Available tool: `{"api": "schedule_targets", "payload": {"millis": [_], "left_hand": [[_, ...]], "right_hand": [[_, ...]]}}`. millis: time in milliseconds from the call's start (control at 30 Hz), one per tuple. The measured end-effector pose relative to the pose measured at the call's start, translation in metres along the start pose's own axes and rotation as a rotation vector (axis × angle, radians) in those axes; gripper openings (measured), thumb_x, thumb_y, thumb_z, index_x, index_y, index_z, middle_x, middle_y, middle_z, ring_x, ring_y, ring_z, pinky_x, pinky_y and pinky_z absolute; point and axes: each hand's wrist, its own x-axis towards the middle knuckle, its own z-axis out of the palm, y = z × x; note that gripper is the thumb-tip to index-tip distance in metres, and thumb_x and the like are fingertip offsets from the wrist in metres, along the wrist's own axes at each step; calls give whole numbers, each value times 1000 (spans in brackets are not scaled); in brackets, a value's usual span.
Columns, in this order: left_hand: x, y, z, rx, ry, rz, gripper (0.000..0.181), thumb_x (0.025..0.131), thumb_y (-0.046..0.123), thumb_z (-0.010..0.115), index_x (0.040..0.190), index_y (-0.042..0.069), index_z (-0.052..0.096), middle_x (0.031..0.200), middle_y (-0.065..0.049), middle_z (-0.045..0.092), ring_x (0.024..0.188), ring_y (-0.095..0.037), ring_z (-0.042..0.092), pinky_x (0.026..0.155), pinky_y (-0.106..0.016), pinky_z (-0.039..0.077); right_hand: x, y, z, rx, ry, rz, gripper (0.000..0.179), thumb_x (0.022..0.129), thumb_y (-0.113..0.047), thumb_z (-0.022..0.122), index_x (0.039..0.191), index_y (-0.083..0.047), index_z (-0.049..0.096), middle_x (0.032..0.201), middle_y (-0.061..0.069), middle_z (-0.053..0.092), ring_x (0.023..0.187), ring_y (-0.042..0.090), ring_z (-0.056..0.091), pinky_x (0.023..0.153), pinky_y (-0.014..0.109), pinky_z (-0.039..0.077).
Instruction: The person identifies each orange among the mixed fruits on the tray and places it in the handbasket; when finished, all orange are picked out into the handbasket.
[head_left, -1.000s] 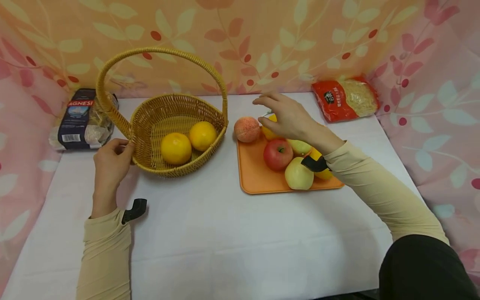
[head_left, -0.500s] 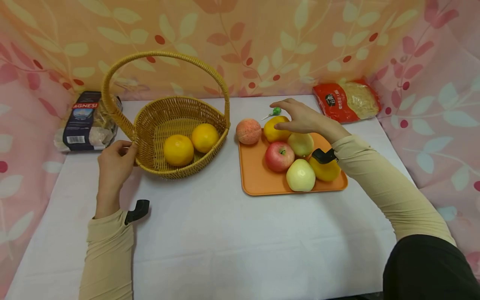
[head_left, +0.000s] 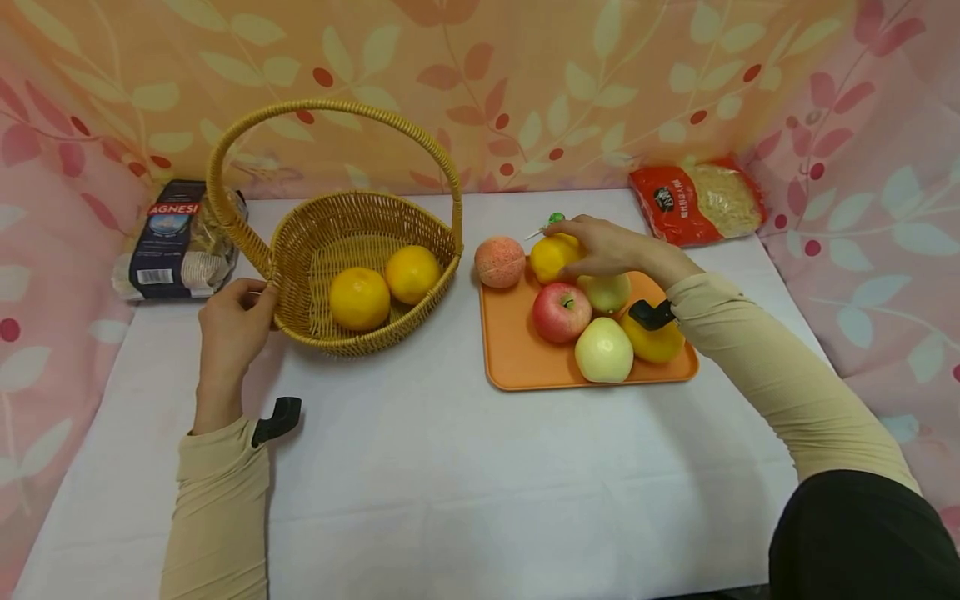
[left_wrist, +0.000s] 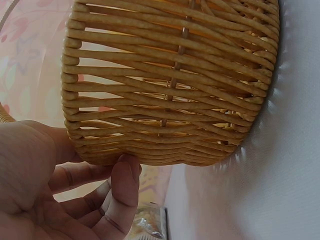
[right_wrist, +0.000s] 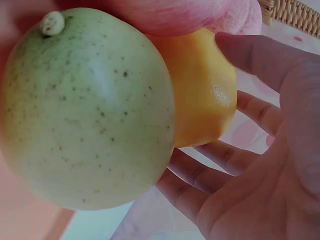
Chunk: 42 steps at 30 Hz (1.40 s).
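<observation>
My left hand (head_left: 234,329) pinches the left rim of the wicker basket (head_left: 300,267) between thumb and fingers, close to the handle's foot; in the left wrist view the thumb (left_wrist: 126,182) presses the woven edge. Two oranges (head_left: 360,298) lie inside the basket. My right hand (head_left: 607,247) reaches over the orange tray (head_left: 517,367), its fingers round an orange (head_left: 551,257) at the tray's back. The right wrist view shows the thumb on one side of that orange (right_wrist: 205,90) and the fingers behind it. A speckled green fruit (right_wrist: 90,110) sits right beside it.
Also on the tray are a red apple (head_left: 561,312), a pale green fruit (head_left: 603,350) and a yellow fruit (head_left: 654,335). A peach (head_left: 499,262) rests at its left corner. Behind lies a lollipop (head_left: 555,218). Pasta bag (head_left: 176,242) and red noodle packet (head_left: 697,200) flank the cloth.
My right hand has come down from above the tray's back, and its fingers have closed round the orange there. The left hand has stayed on the basket rim.
</observation>
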Motion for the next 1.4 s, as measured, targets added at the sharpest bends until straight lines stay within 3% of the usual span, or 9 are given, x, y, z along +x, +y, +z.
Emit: {"api": "schedule_targets", "payload": {"millis": [433,700,933,1167,1400], "left_hand": [[-2,4,-2,-11,-16,-12,44,100,34,47,122,-1,62,88,-10,64,53,8,55,48,-19,47],[-2,2,-1,-13,-23,-16,44,100,35,47,123,0,62,92,-12,63,54,8,55,47,-20,46],[-3,2,-1,-9,-9,-8,43,100,34,48,121,0,63,84,-7,64,53,7,54,46,-21,45],[-4,4,-2,-10,1,-7,40,100,33,48,118,1,64,78,1,62,52,8,54,47,-21,45],[-2,2,-1,-9,-6,12,42,100,33,48,119,-1,63,82,-5,64,51,10,54,46,-18,45]], "right_hand": [[1,2,2,-59,82,-92,59,83,-21,74,137,-8,52,124,24,55,109,35,53,100,52,42],[2,-2,4,-69,107,-122,56,82,-18,76,134,-9,57,122,24,53,107,36,52,99,53,43],[1,-5,5,-76,154,-158,54,80,-15,78,131,-8,60,120,24,52,105,36,51,98,53,43],[-9,-12,-8,-65,254,-176,55,82,-18,77,134,-11,60,120,22,50,101,35,49,87,46,42],[-22,-33,-25,-11,370,-218,58,81,-21,79,136,-19,59,123,16,47,98,28,49,80,39,42]]}}
